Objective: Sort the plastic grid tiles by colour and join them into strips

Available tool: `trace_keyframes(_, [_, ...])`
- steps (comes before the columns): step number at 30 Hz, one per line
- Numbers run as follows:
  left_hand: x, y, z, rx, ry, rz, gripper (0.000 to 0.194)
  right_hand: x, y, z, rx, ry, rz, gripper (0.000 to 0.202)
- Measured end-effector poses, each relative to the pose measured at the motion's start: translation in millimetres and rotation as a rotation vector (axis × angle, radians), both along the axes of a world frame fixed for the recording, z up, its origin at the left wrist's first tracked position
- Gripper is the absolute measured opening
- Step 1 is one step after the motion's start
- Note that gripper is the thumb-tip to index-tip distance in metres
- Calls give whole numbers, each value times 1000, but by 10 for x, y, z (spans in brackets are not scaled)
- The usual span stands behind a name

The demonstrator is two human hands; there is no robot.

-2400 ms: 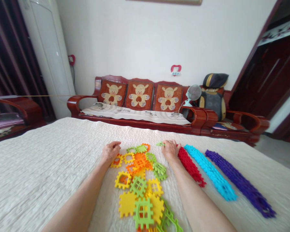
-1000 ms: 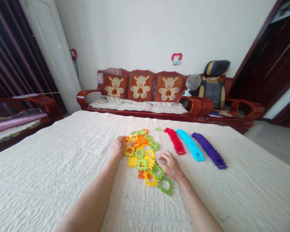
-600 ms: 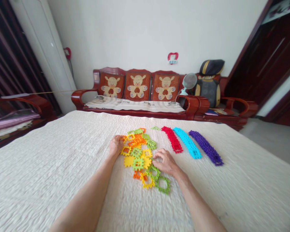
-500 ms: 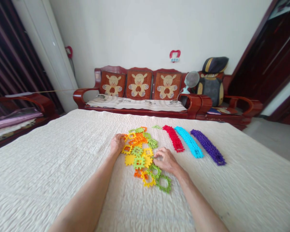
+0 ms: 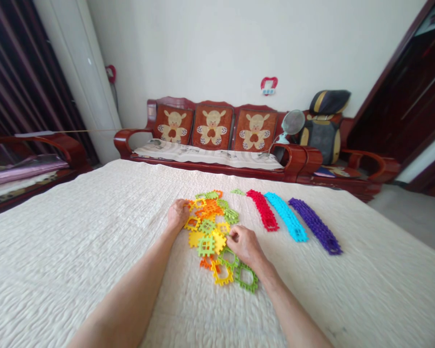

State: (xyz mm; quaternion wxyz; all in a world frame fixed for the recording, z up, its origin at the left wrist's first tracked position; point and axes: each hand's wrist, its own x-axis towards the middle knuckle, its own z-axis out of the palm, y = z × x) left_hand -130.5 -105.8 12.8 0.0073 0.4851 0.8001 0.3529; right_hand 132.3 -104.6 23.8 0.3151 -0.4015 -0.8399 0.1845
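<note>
A loose pile of plastic interlocking tiles with toothed edges, in yellow, green and orange, lies on the quilted cover. My left hand (image 5: pixel 178 214) is at the pile's far left edge, its fingers closed on an orange tile (image 5: pixel 190 205). Beside it are a yellow frame tile (image 5: pixel 193 223) and more orange tiles (image 5: pixel 210 208). At the pile's right side my right hand (image 5: pixel 245 242) has thumb and forefinger pinched together, close to a solid yellow tile (image 5: pixel 219 241). Whatever is in that pinch is hidden. Under its wrist side lies a green frame tile (image 5: pixel 254 279).
Right of the pile, red (image 5: pixel 263 210), light blue (image 5: pixel 286 217) and purple (image 5: pixel 315 225) tiles lie in three long rows. A small green tile (image 5: pixel 237 192) sits apart at the back. Beyond the quilted cover (image 5: pixel 94 232) stands a wooden sofa (image 5: pixel 203 166) with a fan (image 5: pixel 293 123).
My right hand's fingers have drawn closer together at the yellow tile. My left hand stays at the orange tile. The whole view has shifted slightly.
</note>
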Motion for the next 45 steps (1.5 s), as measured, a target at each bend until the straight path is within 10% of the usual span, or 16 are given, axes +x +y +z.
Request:
trace_keyframes(11, [-21,25,-43,9,6,-7,32,-41,-6,-41,-235,217,5,16])
trace_keyframes(45, [59,33,-79,137,94,-177,29,172,223,-160,-29,110,-140,20])
